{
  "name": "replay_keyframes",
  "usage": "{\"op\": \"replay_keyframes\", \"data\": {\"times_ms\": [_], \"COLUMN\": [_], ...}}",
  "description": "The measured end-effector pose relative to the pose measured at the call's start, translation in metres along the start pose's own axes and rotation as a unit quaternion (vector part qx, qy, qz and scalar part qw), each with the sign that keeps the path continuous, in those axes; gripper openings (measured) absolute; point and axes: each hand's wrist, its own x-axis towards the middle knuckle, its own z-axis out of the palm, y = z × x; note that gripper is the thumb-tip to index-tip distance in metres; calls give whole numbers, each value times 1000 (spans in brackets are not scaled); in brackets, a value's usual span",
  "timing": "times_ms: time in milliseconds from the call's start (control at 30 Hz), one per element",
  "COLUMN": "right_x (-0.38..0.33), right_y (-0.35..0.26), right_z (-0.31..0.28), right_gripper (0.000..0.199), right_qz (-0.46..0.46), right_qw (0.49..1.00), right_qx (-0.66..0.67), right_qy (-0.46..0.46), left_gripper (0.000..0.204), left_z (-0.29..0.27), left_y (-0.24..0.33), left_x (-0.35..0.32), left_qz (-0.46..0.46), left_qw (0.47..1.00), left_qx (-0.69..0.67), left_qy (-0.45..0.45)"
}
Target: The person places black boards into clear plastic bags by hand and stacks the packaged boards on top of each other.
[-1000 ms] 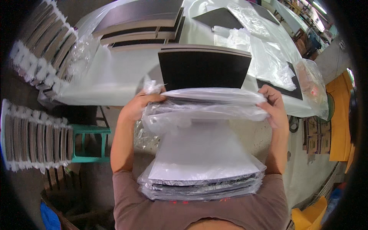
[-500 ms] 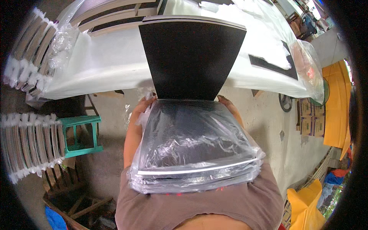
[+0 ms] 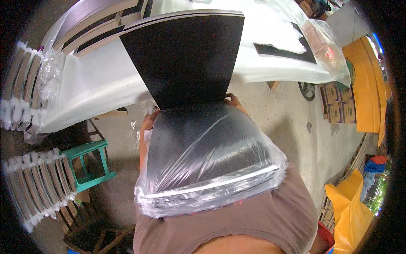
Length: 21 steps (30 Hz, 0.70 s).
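Observation:
Straight ahead of me is a thin stack of black panels (image 3: 186, 55) with pale edges. Its far end leans over the table, and its near part sits inside a clear plastic bag (image 3: 207, 148). The bag's closed end, crumpled around a white edge strip, is against my shirt. My left hand (image 3: 149, 120) grips the bag's bunched mouth at the left edge of the panels. At the right edge my right hand (image 3: 232, 100) has curled fingers pinching the bag by the panel. The bag covers part of both forearms.
A white-covered table (image 3: 101, 63) spans the far side, with pale frames (image 3: 97, 34) and a dark sheet (image 3: 287, 53) on it. Wrapped bundles (image 3: 38, 182) stand left beside a green stool (image 3: 91, 165). Cartons (image 3: 338, 106) and yellow sheeting (image 3: 366, 84) are at right.
My view has turned, so the table and panels appear farther left and tilted. The film over the panels looks tauter, with long diagonal creases. Both hands stay at the bag's mouth.

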Motion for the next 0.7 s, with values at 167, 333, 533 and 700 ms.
{"op": "replay_keyframes", "data": {"times_ms": [167, 333, 533, 700], "right_x": [-2, -26, -127, -198], "right_y": [3, -54, -252, -326], "right_z": [-15, -82, -48, 57], "right_gripper": [26, 26, 20, 45], "right_qz": [-34, -167, -394, -598], "right_qw": [945, 953, 885, 773], "right_qx": [-324, -219, -152, -86], "right_qy": [20, -129, -195, -195], "left_gripper": [29, 29, 26, 49], "left_z": [-38, -109, -5, 100], "left_y": [-15, 75, 230, 234], "left_x": [16, -31, -130, -130], "left_qz": [49, 317, 506, 516], "left_qw": [993, 745, 855, 819], "left_qx": [52, 427, -64, -230], "left_qy": [94, 402, 88, -98]}}
